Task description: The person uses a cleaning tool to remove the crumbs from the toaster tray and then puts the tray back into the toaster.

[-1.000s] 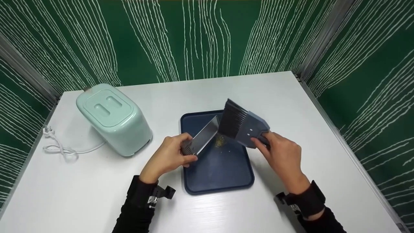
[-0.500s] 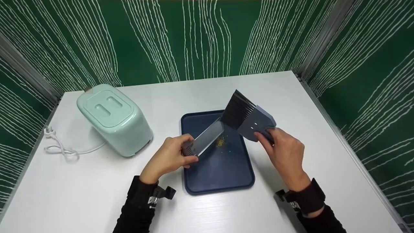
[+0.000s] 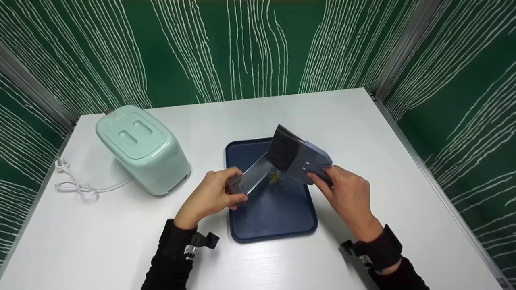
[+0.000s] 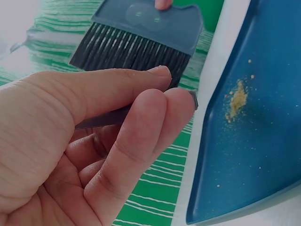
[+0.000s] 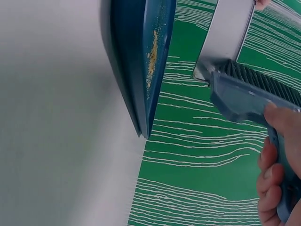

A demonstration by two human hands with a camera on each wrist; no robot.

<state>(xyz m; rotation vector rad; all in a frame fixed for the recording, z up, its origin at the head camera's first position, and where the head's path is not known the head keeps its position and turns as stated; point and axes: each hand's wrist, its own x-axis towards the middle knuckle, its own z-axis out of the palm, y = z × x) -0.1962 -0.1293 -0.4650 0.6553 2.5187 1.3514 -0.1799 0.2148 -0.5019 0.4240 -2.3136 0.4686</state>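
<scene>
My left hand (image 3: pixel 211 193) pinches the ribbed end of a narrow, shiny grey crumb tray (image 3: pixel 256 175) between thumb and fingers. It is held tilted above a dark blue tray (image 3: pixel 274 219). With my right hand (image 3: pixel 348 191) I grip the handle of a blue-grey hand brush (image 3: pixel 308 161). Its black bristles meet the far end of the crumb tray, as the right wrist view also shows on the metal surface (image 5: pixel 228 33). Below, a small heap of yellowish crumbs (image 4: pixel 237 100) lies on the blue tray, with loose specks around it.
A mint-green toaster (image 3: pixel 141 145) with a lid stands at the left of the white table (image 3: pixel 133 241). Its white cord and plug (image 3: pixel 76 183) lie beside it. Green walls with white lines (image 3: pixel 258 48) rise behind and at both sides.
The brush first rose up and right along the crumb tray, then came back down and left. The crumb tray's tilt shifted slightly, while my left hand stayed nearly in place.
</scene>
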